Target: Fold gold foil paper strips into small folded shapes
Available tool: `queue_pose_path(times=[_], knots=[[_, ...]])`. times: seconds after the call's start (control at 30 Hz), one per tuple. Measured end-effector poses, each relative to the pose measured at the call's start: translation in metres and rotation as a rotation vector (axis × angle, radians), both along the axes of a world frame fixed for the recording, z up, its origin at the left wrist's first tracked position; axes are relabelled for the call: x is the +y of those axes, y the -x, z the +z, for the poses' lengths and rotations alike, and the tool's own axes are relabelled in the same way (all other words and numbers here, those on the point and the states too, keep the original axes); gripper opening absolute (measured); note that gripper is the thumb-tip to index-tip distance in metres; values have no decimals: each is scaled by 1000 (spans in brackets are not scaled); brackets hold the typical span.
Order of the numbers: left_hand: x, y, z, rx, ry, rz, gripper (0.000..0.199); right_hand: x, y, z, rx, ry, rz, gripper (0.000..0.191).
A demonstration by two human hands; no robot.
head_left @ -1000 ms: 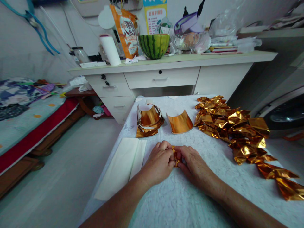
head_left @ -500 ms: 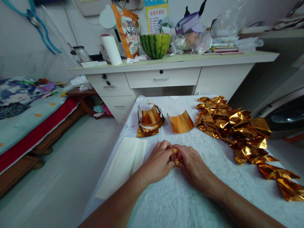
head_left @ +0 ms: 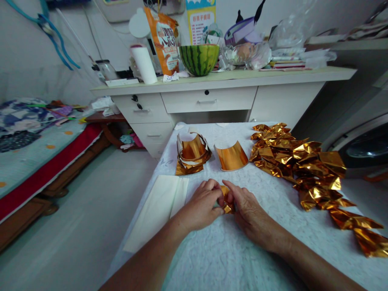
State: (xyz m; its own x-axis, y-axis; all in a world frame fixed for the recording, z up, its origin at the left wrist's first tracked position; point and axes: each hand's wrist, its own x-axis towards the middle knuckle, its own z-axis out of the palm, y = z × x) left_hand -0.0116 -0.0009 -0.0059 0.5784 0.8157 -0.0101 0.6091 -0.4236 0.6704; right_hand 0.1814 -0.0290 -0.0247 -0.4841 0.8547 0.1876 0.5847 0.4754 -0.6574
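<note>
A small piece of gold foil (head_left: 227,199) lies between my two hands over the cloth-covered table. My left hand (head_left: 206,204) pinches its left side, fingers curled. My right hand (head_left: 247,208) holds its right side, with the index finger stretched over the top edge. Much of the foil is hidden by the fingers. Behind the hands, a curved gold sheet (head_left: 232,157) and a curled stack of gold sheets (head_left: 193,151) rest on the cloth. Folded white paper (head_left: 154,210) lies left of my left hand. Folded gold foil pieces (head_left: 291,157) are heaped at the right.
A white desk (head_left: 209,97) stands behind the table, bearing a half watermelon (head_left: 199,58), an orange bag (head_left: 163,42) and a paper roll (head_left: 144,64). A bed (head_left: 39,149) is at the left. At the right edge stands a washing machine (head_left: 363,133).
My right hand's index finger has straightened and lifted, and that hand has shifted slightly right. More of the small gold foil shows between the hands. The camera view has moved slightly.
</note>
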Motion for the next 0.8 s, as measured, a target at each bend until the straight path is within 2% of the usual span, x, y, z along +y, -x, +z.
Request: queue_pose_path(times=[0.07,0.13,0.2,0.5,0.63,0.8], knots=[[0,0,-1,-13,3,-2,17,1,-2,6,48,39,17,64],[0,1,-1,-25,6,-1,17,3,-4,12,82,85,23,41],[0,1,-2,-32,8,-4,16,5,-4,15,101,121,8,31],[1,0,0,-31,17,2,15,10,1,10,6,87,-54,15],[1,0,0,-29,16,1,16,10,2,6,-51,22,-40,18],[1,0,1,-25,9,0,15,9,2,6,-84,17,-39,18]])
